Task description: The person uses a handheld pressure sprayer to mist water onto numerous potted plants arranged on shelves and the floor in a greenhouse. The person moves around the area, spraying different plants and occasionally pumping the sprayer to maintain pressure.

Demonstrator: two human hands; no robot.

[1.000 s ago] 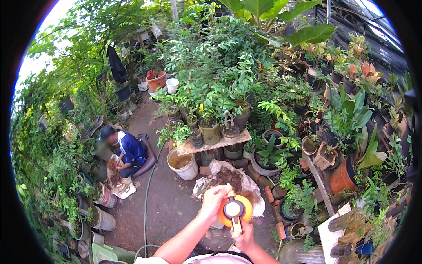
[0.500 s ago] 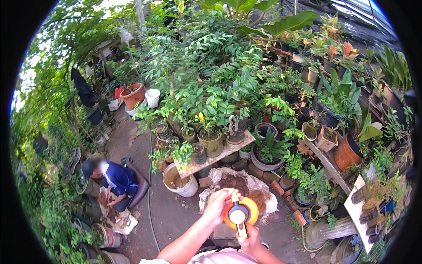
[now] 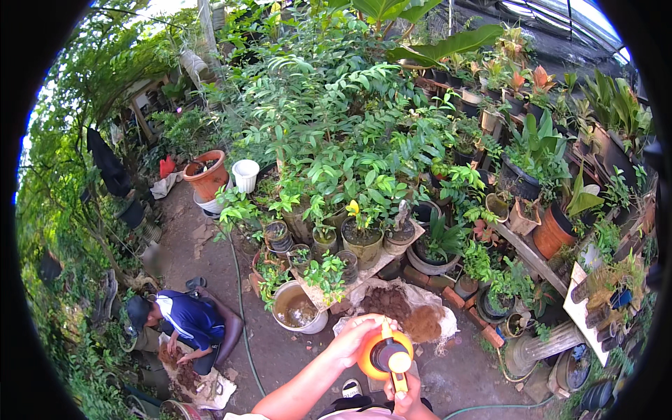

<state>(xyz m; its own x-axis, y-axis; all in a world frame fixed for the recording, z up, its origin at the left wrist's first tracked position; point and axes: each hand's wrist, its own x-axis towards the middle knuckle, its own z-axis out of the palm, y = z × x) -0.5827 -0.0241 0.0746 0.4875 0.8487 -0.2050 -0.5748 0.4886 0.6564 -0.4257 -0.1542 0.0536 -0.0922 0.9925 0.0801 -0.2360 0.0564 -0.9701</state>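
Observation:
An orange pump sprayer (image 3: 366, 365) with a black collar, a yellow nozzle and a yellow knob is held upright in front of my body. My left hand (image 3: 355, 339) has its fingers closed around the nozzle at the far side of the sprayer's top. On the near side, my right hand (image 3: 407, 397) wraps round the black and yellow handle. Part of its grip is hidden under the handle. Just beyond the sprayer lies a pale sack (image 3: 448, 323) spread on the ground, bearing heaps of brown soil (image 3: 386, 304).
A white bucket (image 3: 321, 323) holding murky liquid stands by a board (image 3: 383, 264) with potted plants. Bricks (image 3: 483, 325) edge the right side. At left, a person (image 3: 189, 318) crouches over another sack of soil. A green hose (image 3: 243, 318) crosses the ground.
The view has shifted, so the plants, bucket and sack sit lower and mostly further right. Both hands keep hold of the sprayer, which appears slightly lower and to the right.

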